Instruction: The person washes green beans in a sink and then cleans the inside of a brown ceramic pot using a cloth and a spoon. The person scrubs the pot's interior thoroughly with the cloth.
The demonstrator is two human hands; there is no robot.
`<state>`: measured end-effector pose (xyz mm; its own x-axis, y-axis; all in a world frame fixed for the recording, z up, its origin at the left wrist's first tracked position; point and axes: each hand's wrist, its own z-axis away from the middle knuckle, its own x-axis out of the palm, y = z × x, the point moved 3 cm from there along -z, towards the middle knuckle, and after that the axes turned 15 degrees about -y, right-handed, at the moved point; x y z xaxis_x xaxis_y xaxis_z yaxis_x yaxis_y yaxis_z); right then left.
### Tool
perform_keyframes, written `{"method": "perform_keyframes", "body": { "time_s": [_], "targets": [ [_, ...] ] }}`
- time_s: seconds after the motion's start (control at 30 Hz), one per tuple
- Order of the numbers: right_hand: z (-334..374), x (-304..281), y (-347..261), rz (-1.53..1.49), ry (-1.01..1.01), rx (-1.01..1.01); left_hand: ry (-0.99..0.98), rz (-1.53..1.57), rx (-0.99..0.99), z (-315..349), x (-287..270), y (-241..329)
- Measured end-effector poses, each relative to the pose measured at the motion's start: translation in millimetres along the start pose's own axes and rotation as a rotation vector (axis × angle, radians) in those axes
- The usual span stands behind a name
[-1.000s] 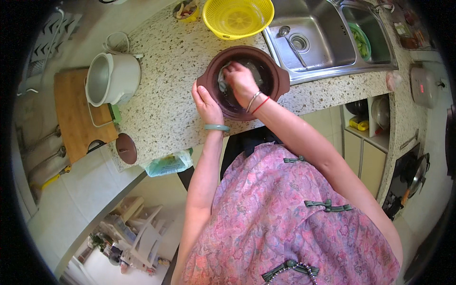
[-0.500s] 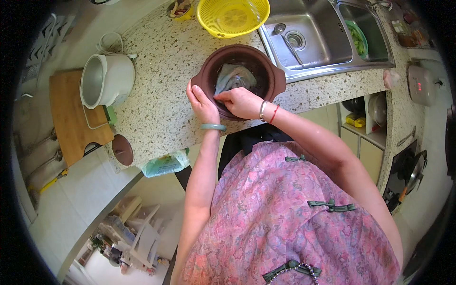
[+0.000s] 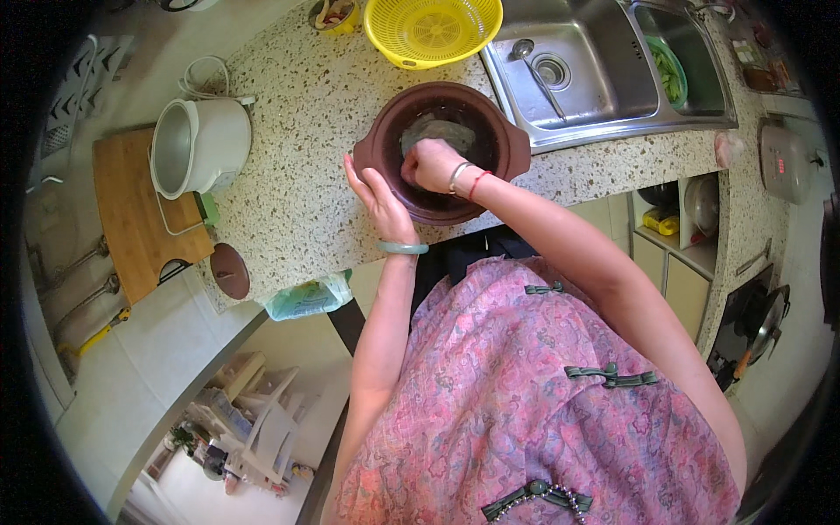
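A round brown pot (image 3: 512,150) with two side handles stands near the front edge of the speckled counter. Inside it lies a thin, wet-looking greyish cloth (image 3: 455,134). My right hand (image 3: 430,165), closed, reaches into the pot and grips the near edge of this cloth; the fingertips are hidden behind the knuckles. Around the left side of the pot rests my left hand (image 3: 382,204), open, its fingers stretched along the outside by the handle.
Beyond the pot are a yellow colander (image 3: 424,61) and a small yellow bowl (image 3: 339,24). A steel sink (image 3: 604,127) holds a ladle (image 3: 542,83) and a basin of greens (image 3: 669,74). To the left stand a white cooker (image 3: 214,140), a wooden board (image 3: 122,201) and a brown lid (image 3: 229,269).
My right hand has bent into a fist and moved deeper into the pot, with the cloth now flatter and lower. My left hand has shifted slightly down and right, its fingers more spread.
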<state>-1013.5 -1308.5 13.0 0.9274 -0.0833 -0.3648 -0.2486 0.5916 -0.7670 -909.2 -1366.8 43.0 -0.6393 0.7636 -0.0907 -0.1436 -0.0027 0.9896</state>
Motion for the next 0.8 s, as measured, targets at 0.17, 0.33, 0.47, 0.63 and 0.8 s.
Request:
{"method": "perform_keyframes", "body": {
  "time_s": [0.17, 0.33, 0.47, 0.63, 0.8],
  "targets": [
    [5, -6, -7, -0.575, 0.255, -0.076, 0.025, 0.025, 0.028, -1, 3, -4],
    [23, 12, -7, -0.667, 0.194, -0.158, 0.028, -0.060, 0.061, -6, 1, -15],
    [54, 16, -15, -0.453, 0.070, -0.186, 0.043, 0.102, 0.069, -5, 1, -20],
    [42, 18, -26, -0.459, 0.222, -0.187, 0.021, 0.157, 0.075, -5, 2, -22],
    [39, 13, -20, -0.635, 0.175, -0.186, 0.032, 0.163, 0.061, -6, 6, -15]
  ]
}}
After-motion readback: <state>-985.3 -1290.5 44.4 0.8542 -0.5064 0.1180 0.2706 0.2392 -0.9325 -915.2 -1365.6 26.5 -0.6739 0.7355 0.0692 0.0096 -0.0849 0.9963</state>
